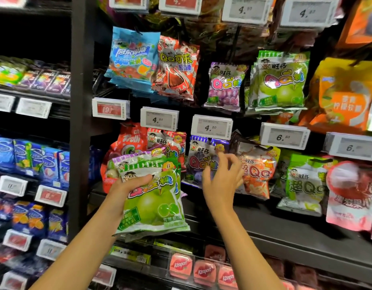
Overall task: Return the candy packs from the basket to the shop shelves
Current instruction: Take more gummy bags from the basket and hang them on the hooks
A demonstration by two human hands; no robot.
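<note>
Several candy packs (152, 197) are held fanned together in the left hand (126, 188), low in front of the hanging display. The front pack is green with an apple printed on it; behind it the top edges of another green pack and a purple one can be seen. The thumb is laid across the face of the front pack near its top, and the fingers are hidden behind the stack, so the packs are gripped between thumb and fingers.

The right hand (220, 178) is raised beside them, just in front of a purple grape pack (198, 162) that hangs on a hook in the lower row. Its fingers are spread and loosely bent, and nothing is held in it; whether the fingertips touch the purple pack cannot be told.

Above that pack a white price tag (212, 127) marked 4.20 is fixed. In the row above, a smaller purple pack (223, 86) and green apple packs (282, 84) are hung side by side, with a blue pack (131, 57) and a red cola pack (176, 68) to their left. An orange pack (257, 170) is hung just right of the raised hand. Pink tins (203, 271) are lined up on the bottom shelf.
</note>
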